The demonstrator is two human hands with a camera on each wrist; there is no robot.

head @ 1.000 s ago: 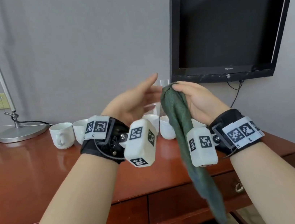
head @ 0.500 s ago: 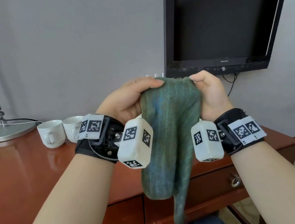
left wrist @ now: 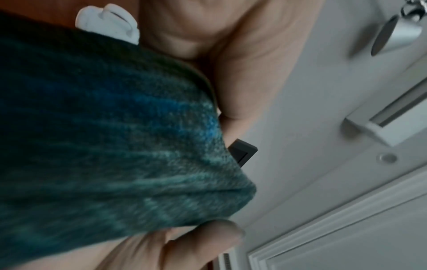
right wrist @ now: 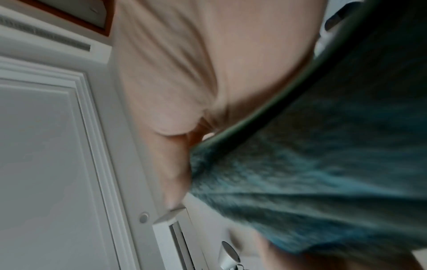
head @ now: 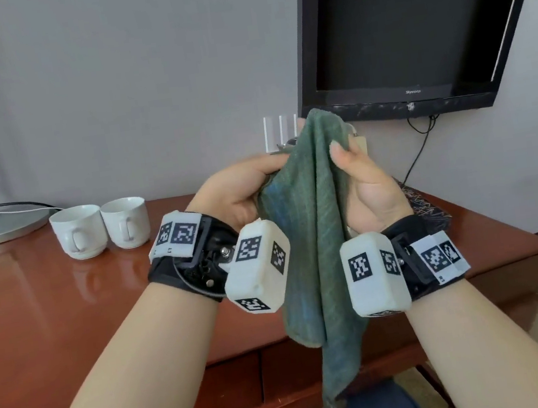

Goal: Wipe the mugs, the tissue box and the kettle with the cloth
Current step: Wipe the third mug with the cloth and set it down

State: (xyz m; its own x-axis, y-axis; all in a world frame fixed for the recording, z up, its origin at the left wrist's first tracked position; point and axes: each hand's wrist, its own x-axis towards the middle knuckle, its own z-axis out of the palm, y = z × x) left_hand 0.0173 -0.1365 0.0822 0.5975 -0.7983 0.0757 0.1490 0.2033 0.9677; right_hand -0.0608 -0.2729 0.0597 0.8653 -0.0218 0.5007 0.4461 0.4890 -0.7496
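While both hands hold it up above the bench (head: 53,324), one cloth (head: 316,231) hangs between them, well clear of the two white mugs (head: 101,227) standing side by side, touching or nearly so, at the bench's back left; what is inside the mugs cannot be seen. The left hand (head: 242,193) pinches the cloth's upper edge with curled fingers (left wrist: 208,239), and the right hand (head: 365,186) grips the other side, thumb pressed on the fabric. The cloth is green with bluish streaks, woven, gathered in soft vertical folds, its lower end dangling past the bench's front edge. One dark patterned box (head: 423,206) lies behind the right wrist. One black television (head: 409,28) hangs on the wall.
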